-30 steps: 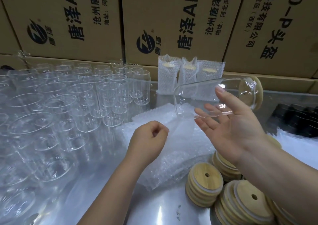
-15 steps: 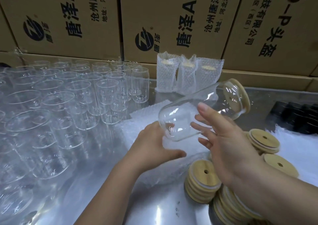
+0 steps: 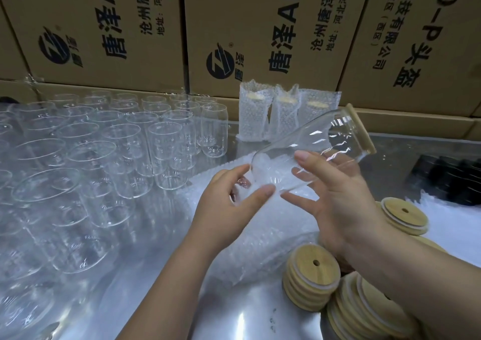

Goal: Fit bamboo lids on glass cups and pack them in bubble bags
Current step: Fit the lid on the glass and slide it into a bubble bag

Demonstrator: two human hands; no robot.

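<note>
A clear glass cup (image 3: pixel 325 142) with a bamboo lid (image 3: pixel 361 131) on its mouth is held tilted in the air, lid end up and to the right. My right hand (image 3: pixel 338 204) grips its body, one finger on top and the others underneath. My left hand (image 3: pixel 229 207) curls its thumb and fingers round the cup's base. Beneath both hands lies a pile of flat bubble bags (image 3: pixel 273 235). Whether my left hand also pinches a bag is unclear.
Several empty glass cups (image 3: pixel 130 152) crowd the left of the metal table. Three bagged cups (image 3: pixel 276 116) stand at the back against cardboard cartons (image 3: pixel 260 27). Stacks of bamboo lids (image 3: pixel 312 267) lie at front right, with black items (image 3: pixel 453 181) at far right.
My right hand brought the lidded cup down and to the left, base first. My left hand rose off the bag pile and closed round the cup's base.
</note>
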